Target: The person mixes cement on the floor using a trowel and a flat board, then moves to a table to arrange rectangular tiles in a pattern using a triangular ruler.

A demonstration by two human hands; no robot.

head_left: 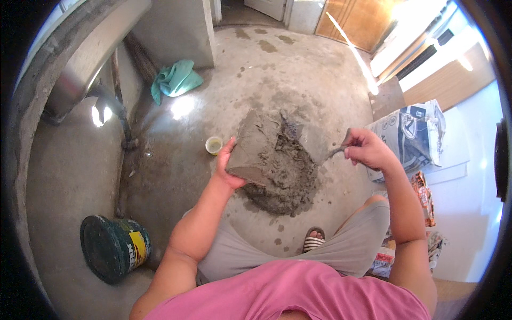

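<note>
A heap of wet grey mortar (296, 184) lies on the concrete floor in front of me. My left hand (229, 168) grips the near left edge of a mortar-smeared slab (255, 140), tilted over the heap's left side. Mortar coats the slab, so its material cannot be made out. On the other side, my right hand (367, 149) is closed around the handle of a trowel (314, 141). The trowel's grey blade points left, at the upper right of the heap and apart from the slab. Part of the heap is hidden behind the slab.
Left of the slab stands a small cup (214, 145). A dark bucket (114, 248) is at the lower left, and a green cloth (177, 80) lies by the wall. To the right are a large paper sack (408, 136) and smaller bags (423, 197). My sandalled foot (314, 239) is near the heap.
</note>
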